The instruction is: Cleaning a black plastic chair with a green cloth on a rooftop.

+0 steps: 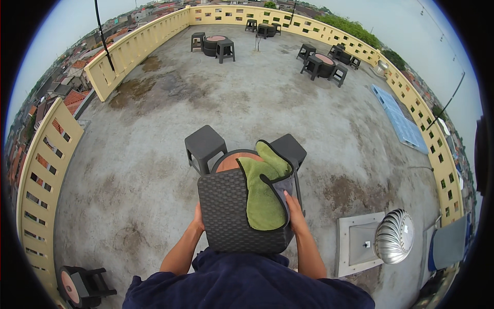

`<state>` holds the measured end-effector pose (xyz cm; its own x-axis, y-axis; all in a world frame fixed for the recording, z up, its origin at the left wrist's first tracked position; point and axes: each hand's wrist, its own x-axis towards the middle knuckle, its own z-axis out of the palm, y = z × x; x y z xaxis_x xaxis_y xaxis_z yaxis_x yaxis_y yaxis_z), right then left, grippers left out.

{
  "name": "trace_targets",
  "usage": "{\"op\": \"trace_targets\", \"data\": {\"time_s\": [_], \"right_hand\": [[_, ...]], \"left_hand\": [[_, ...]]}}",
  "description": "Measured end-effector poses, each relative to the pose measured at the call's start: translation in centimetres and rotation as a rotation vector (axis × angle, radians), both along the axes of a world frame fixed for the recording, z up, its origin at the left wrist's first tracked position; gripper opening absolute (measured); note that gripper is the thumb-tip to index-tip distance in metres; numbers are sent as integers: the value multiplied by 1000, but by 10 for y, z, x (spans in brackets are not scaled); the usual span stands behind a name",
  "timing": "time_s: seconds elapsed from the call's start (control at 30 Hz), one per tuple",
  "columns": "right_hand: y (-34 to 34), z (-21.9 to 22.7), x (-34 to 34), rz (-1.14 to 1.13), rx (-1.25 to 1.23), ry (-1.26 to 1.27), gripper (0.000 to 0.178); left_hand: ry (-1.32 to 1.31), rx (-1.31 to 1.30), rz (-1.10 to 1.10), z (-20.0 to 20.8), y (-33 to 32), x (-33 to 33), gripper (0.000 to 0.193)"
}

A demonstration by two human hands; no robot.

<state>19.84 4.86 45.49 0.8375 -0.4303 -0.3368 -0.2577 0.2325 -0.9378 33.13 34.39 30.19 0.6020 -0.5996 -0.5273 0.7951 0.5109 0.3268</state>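
Note:
Close to my body is a dark grey stool with a woven-pattern seat, held between my two hands. My left hand grips its left side, with most of the fingers hidden. At its right side, my right hand clasps the stool and a green cleaning cloth together, its thumb on the cloth's grey underside. Black edging runs round the cloth, which drapes over the right part of the seat. Just beyond, a round table with a reddish-brown top is partly covered by the stool and cloth.
Two more stools stand beyond the round table. On the right is a metal turbine vent on a square base. Similar table sets stand farther off. A blue pallet lies near the yellow parapet wall round the rooftop.

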Motion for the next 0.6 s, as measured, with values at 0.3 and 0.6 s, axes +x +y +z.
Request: {"op": "trace_targets", "data": {"time_s": [0.3, 0.6], "right_hand": [[-19, -36, -1, 6, -356, -154, 66], [42, -63, 5, 114, -1065, -202, 43]], "left_hand": [[-219, 273, -76, 128, -27, -17, 83], [-90, 410, -50, 127, -21, -27, 80]]}}
